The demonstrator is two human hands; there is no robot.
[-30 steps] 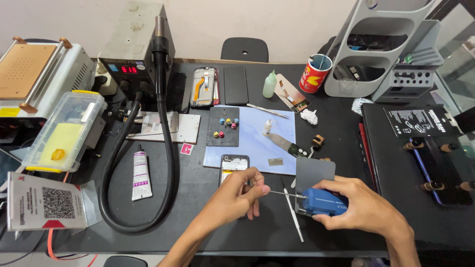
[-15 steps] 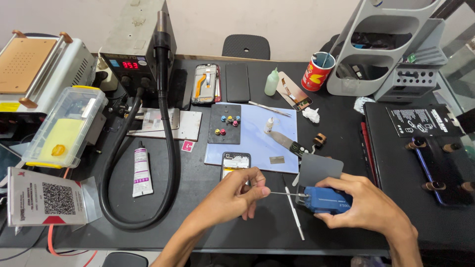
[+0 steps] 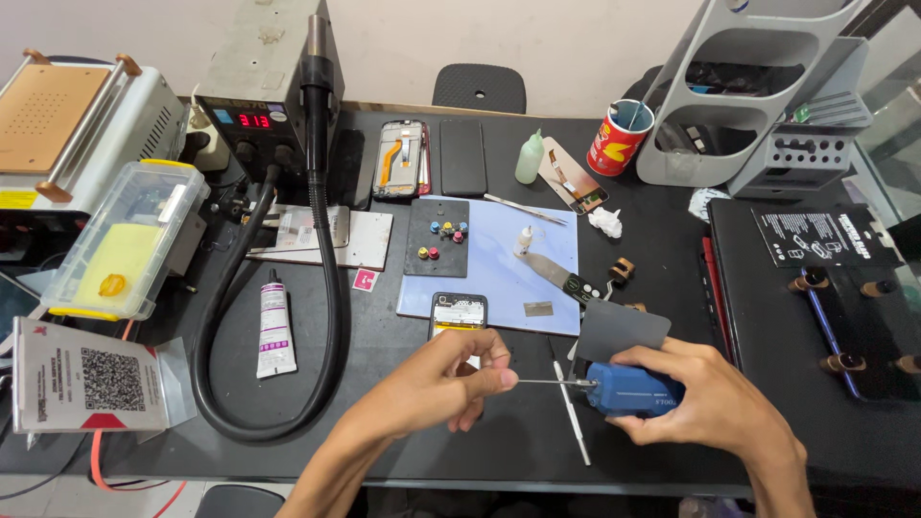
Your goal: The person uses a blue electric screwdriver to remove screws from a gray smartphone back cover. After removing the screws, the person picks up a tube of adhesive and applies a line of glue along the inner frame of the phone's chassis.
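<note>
My right hand (image 3: pixel 715 398) grips a blue-handled screwdriver (image 3: pixel 628 388) held sideways, its thin metal shaft pointing left. My left hand (image 3: pixel 446 384) pinches the tip of that shaft between thumb and fingers. Both hands hover over the black table near its front edge. Just beyond the left hand lies an opened phone (image 3: pixel 459 315) with its back off, on the corner of a light blue mat (image 3: pixel 504 273). A dark grey flat panel (image 3: pixel 619 329) lies just behind my right hand. A thin metal pry tool (image 3: pixel 573 417) lies on the table below the shaft.
A hot-air station (image 3: pixel 264 86) with a red display stands at the back left, its black hose (image 3: pixel 321 317) looping across the table. A glue tube (image 3: pixel 274 323), a black screw tray (image 3: pixel 436 238), a red cup (image 3: pixel 619 137), grey organiser bins (image 3: pixel 767 105) and a dark clamp jig (image 3: pixel 835 307) surround the work spot.
Both hands have stayed almost in place; the left fingers have closed onto the screwdriver's tip. The view has shifted slightly.
</note>
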